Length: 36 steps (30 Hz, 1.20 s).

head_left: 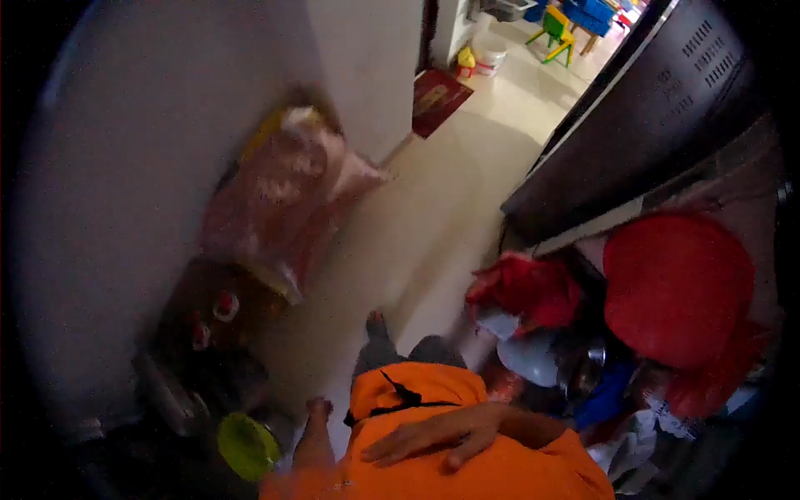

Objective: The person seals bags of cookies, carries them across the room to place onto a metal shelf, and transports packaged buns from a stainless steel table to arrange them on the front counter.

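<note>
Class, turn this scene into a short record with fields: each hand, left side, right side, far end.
Right hand: palm down over orange clothing, fingers extended
Left hand: low beside the clothing, grip unclear
Left side: large pinkish bag, lime green bowl
Right side: big rounded red item
Far end: red mat, white bucket, green and yellow chair

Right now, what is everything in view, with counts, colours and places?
Bulky packaging: count unclear, pinkish, left wall
Basin: one, green, lower left
Doormat: one, red, top centre
Bucket: one, white, beyond doormat
Chair: one, green-yellow, far back
Table: one, blue, beside chair
Large panel: one, dark, right
Rounded thing: one, red, far right
Mixed clutter: uncountable, red, white, blue, lower right
Left hand: one, bare, lower left
Right hand: one, bare, on orange clothing
</note>
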Tool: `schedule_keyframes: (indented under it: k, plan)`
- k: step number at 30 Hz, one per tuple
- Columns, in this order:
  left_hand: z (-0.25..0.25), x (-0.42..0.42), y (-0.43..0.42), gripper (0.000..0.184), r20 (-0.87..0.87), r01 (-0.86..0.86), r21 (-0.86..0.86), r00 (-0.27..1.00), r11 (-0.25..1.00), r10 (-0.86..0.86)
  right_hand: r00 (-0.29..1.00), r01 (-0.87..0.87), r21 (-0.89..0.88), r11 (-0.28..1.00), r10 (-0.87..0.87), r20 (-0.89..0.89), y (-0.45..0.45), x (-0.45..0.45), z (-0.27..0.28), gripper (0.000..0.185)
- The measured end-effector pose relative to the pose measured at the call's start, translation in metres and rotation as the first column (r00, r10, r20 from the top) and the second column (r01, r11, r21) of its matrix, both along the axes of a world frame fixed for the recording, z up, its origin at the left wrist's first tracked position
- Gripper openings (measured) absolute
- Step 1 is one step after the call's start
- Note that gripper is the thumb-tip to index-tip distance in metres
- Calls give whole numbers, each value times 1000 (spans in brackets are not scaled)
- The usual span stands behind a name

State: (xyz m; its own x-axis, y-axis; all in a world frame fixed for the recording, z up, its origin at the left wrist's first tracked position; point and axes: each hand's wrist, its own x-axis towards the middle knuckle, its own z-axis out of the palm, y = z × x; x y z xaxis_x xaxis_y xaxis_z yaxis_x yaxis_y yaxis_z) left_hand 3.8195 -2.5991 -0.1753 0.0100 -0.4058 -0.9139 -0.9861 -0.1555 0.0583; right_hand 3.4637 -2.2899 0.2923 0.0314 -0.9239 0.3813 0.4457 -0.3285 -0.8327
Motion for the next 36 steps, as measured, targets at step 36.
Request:
schedule_keyframes:
  k: [36]
  plan:
    - [41, -1796, 213, 62, -431, 467, -202, 747, 861, -507, -499, 458, 886, -69, -845, 193, 347, -1367, -182, 29]
